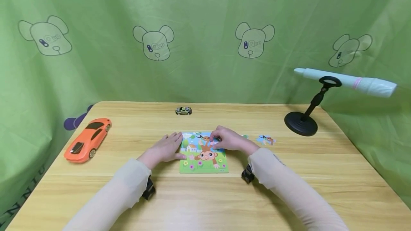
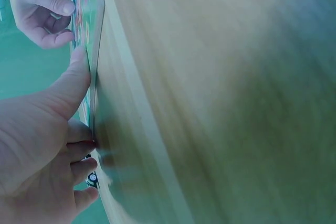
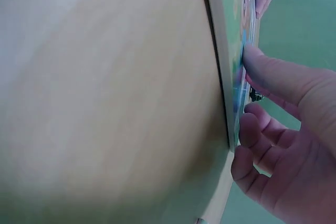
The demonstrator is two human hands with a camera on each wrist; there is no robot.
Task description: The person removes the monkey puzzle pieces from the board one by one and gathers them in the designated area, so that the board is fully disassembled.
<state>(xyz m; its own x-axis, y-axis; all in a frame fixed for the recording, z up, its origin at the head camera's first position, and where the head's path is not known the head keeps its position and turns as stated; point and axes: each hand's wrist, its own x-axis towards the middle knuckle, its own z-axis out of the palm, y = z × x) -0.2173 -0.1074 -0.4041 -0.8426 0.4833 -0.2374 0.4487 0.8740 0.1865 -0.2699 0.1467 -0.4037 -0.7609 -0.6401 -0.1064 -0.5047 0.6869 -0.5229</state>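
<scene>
A picture puzzle (image 1: 203,167) with a monkey, a house and flowers lies flat on the wooden table. My left hand (image 1: 167,148) rests at its left edge, fingers nearly straight and thumb (image 2: 76,74) on the lower left part. Over the upper right part, my right hand (image 1: 229,139) pinches a puzzle piece between thumb (image 3: 268,69) and forefinger, low against the board; the fingers hide most of the piece. The other right fingers curl loosely. Right of the board lies a loose puzzle piece (image 1: 265,139) with a brown and blue print; another bit shows beside the right wrist.
An orange toy car (image 1: 88,140) stands at the table's left side. A small dark toy car (image 1: 183,111) sits near the back edge. At the back right, a black stand (image 1: 302,123) holds a light blue microphone (image 1: 350,81). A green curtain hangs behind.
</scene>
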